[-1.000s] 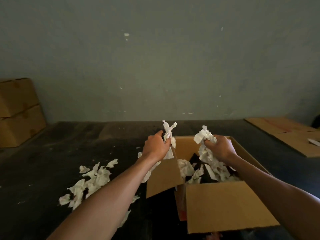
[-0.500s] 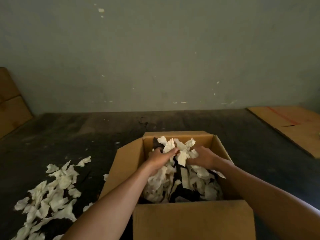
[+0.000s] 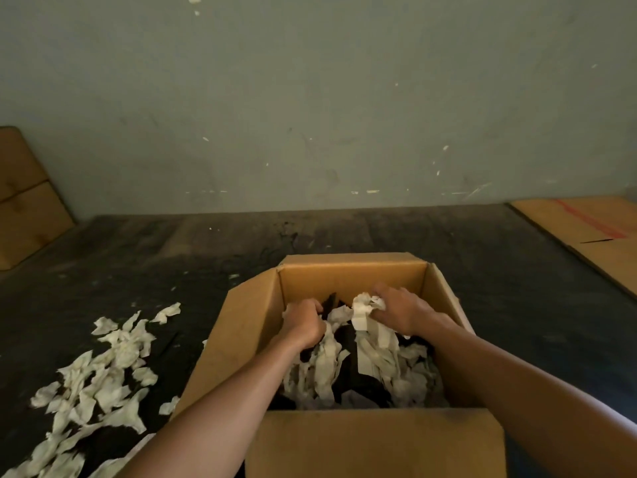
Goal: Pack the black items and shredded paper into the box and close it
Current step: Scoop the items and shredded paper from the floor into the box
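An open cardboard box (image 3: 351,276) stands on the dark floor in front of me, all its flaps up or spread. Inside lie black items (image 3: 348,343) mixed with white shredded paper (image 3: 379,360). My left hand (image 3: 303,324) is inside the box at its left, fingers curled into the paper. At the right of the box's inside, my right hand (image 3: 396,310) presses on a wad of paper, fingers bent around it. A loose pile of shredded paper (image 3: 100,377) lies on the floor left of the box.
Stacked cardboard boxes (image 3: 24,201) stand at the far left against the wall. A flattened cardboard sheet (image 3: 593,232) with a red stripe lies at the far right. The grey wall rises just behind the box.
Both hands came down from above the box with paper in them and now sit inside it, then spread a little apart. The view tilted down and closer to the box.
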Tool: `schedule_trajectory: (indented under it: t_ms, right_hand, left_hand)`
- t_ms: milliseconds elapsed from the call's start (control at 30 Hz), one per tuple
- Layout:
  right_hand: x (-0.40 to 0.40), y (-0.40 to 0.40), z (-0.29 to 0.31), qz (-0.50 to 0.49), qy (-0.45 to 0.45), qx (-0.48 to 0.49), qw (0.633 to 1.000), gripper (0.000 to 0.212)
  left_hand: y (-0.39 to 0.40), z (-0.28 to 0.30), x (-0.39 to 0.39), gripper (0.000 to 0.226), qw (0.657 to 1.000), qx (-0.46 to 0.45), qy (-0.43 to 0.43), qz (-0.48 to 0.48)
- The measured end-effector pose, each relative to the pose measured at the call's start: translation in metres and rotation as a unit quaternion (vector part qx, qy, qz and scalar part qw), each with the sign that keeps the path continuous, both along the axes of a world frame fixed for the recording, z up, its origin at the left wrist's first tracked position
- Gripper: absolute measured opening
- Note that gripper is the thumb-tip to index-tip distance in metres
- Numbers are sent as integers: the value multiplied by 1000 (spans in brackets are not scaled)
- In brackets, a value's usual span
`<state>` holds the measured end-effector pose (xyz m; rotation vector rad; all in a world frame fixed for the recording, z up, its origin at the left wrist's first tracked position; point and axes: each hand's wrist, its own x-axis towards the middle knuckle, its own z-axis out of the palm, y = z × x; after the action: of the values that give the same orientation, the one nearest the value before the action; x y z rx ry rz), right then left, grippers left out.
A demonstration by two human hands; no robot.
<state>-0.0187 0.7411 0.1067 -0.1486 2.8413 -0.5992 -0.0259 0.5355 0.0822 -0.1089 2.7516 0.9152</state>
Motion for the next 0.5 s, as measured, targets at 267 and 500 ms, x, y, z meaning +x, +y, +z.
schedule_trajectory:
  t_ms: [267, 500]
  right_hand:
    - [-8, 9, -6, -23, -49, -33, 998, 84]
    - [3, 15, -18, 15, -70, -26, 997, 29]
  left_hand:
    - [-3, -10, -5, 34, 993, -100, 20, -56]
    - [-8, -26, 5, 36, 976, -112, -77, -173]
